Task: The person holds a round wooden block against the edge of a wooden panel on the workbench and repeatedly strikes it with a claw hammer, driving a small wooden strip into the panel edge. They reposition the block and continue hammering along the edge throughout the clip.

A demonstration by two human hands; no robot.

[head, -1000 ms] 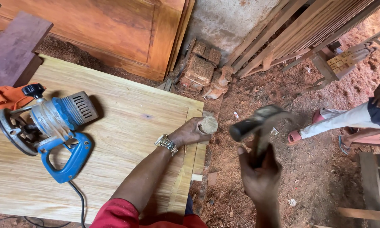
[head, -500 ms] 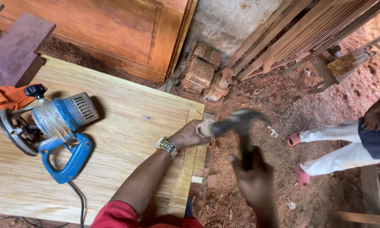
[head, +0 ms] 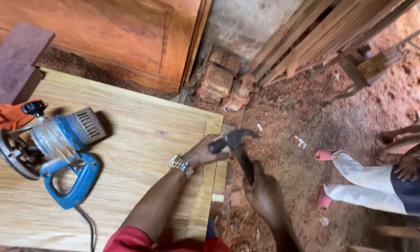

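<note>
1. Head view: a blue power tool [head: 51, 154] carries a pale label patch and lies on the wooden counter [head: 140, 154].
2. The right hand [head: 266, 196] grips a hammer [head: 235, 144] at the counter edge.
3. The left hand [head: 207, 151], fingers curled, presses that edge beside the hammer head.

We stood in a woodworking shop with an earthen floor. Red sawdust [head: 312, 116] covered the ground at right, a blue electric router [head: 51, 149] lay on a pale wooden panel [head: 140, 154] at left, and a finished door [head: 107, 37] and stacked slats [head: 322, 37] leaned against the far wall.
</note>
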